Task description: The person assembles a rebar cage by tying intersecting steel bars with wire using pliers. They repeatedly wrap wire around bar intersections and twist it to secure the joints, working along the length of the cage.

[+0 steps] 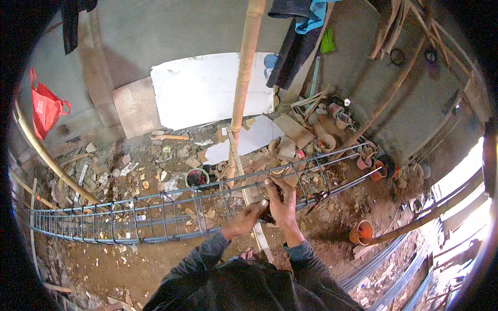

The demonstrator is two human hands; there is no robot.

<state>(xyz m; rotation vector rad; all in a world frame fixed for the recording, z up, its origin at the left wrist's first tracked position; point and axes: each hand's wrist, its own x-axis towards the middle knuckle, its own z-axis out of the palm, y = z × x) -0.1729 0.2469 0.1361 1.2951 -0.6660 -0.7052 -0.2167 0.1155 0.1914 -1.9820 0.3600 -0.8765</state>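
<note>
A long rebar cage (134, 212), made of steel bars with square stirrups, stretches across in front of me from the far left to the right. My left hand (243, 220) is closed at the cage's near side, its thumb pointing toward my other hand. Beside it my right hand (283, 205) is raised over the bars with its fingers curled. Something dark shows between the two hands, too unclear to name. Just right of my right hand, a dark tool with reddish handles (314, 201), perhaps pincers, rests at the bars.
A bamboo pole (243, 78) stands upright beyond the cage. A wooden strip (262, 242) passes under it. A bucket (197, 178) with dark contents sits among rubble; an orange bucket (361, 232) lies to the right. Loose steel bars (376, 264) lie at the lower right.
</note>
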